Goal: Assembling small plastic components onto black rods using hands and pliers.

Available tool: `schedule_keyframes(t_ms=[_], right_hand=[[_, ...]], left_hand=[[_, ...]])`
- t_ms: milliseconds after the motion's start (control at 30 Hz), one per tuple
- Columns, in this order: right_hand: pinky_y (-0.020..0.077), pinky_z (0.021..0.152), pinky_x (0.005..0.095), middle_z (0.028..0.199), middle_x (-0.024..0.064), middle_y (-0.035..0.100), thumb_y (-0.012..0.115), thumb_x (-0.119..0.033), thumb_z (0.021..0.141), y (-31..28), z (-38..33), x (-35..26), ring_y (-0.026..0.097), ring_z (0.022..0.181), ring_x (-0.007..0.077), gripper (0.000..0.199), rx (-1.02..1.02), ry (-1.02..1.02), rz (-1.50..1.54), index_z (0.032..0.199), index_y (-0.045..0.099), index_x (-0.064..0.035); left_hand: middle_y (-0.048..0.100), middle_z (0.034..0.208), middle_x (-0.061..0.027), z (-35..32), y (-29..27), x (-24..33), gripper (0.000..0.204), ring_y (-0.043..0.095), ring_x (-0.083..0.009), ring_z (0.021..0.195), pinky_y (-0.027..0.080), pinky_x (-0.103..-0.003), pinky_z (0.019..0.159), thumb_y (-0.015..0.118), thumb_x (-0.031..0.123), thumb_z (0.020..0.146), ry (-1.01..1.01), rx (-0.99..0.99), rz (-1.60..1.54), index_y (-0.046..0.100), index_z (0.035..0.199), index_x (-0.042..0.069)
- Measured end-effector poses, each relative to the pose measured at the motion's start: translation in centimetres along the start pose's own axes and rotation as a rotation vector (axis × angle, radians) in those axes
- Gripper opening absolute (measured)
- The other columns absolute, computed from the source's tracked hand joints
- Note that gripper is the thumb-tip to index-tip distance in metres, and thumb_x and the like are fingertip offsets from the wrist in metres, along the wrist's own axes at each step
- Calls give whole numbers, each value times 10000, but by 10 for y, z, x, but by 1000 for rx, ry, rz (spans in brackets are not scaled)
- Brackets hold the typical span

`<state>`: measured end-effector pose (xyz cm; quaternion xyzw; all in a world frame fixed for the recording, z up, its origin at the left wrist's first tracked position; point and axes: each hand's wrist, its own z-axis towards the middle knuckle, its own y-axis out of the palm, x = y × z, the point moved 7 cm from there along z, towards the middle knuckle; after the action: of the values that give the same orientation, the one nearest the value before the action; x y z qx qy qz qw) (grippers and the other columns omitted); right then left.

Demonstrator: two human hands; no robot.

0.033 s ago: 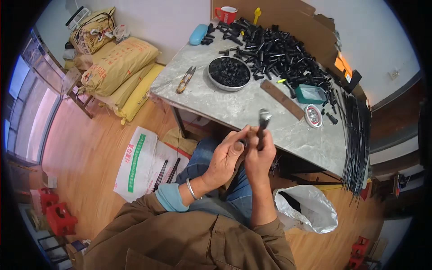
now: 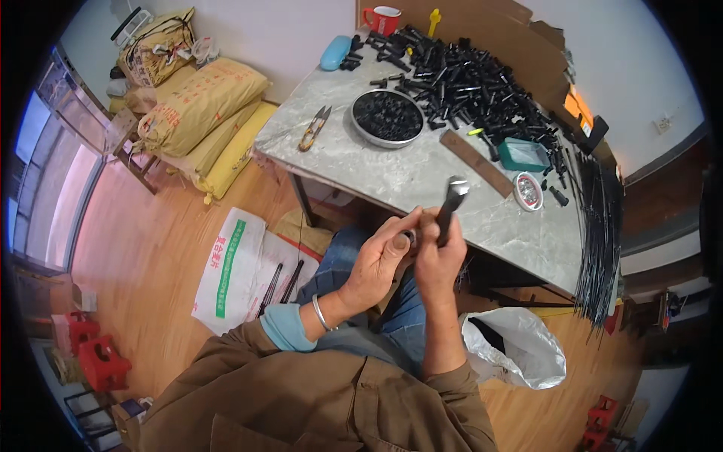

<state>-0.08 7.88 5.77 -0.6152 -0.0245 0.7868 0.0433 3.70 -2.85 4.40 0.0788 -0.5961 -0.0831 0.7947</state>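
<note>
Dark tool (image 2: 453,202) stands upright, clenched in right hand (image 2: 440,262), at 2 o'clock from left hand (image 2: 373,265). Hands close together, left thumb up; can't tell what left grips. Tool head: rounded, shiny metal. Grey marbled desk (image 2: 407,172), 12 o'clock.

Pale walls (image 2: 263,30), wooden floor (image 2: 143,248)
Grey marbled table (image 2: 407,169) just beyond the grip; bright glazing (image 2: 34,128) far to its left.

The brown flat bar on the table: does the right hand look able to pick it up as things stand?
Probably not yet: the right hand is wrapped around a dark rod, though no object appears to block its way to the brown flat bar.
</note>
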Motion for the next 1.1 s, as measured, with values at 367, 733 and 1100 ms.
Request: schedule_keyframes(t_ms=[367,733,1100], right_hand=[[419,431,214,691,-8,507,551,-247,977,30,-19,25,540,575,94,225,-340,329,318,943,562,-25],[379,525,242,657,-15,456,551,-237,980,37,-21,20,399,548,72,239,-269,324,287,865,532,-27],[326,511,229,680,-20,471,556,-206,978,37,-21,18,387,559,71,200,-247,306,314,882,542,-30]], left_hand=[[478,1109,-32,-1,-29,-15,611,479,-99,912,417,-244,749,329,494,1014,-103,34,-74,522,1294,-13],[469,1068,-13,-5,-34,-13,605,474,-82,874,409,-222,733,325,490,1017,-102,20,-122,493,1323,-4],[465,1068,-12,-3,-33,-13,612,478,-77,848,410,-224,721,332,495,1014,-86,27,-121,488,1320,-12]])
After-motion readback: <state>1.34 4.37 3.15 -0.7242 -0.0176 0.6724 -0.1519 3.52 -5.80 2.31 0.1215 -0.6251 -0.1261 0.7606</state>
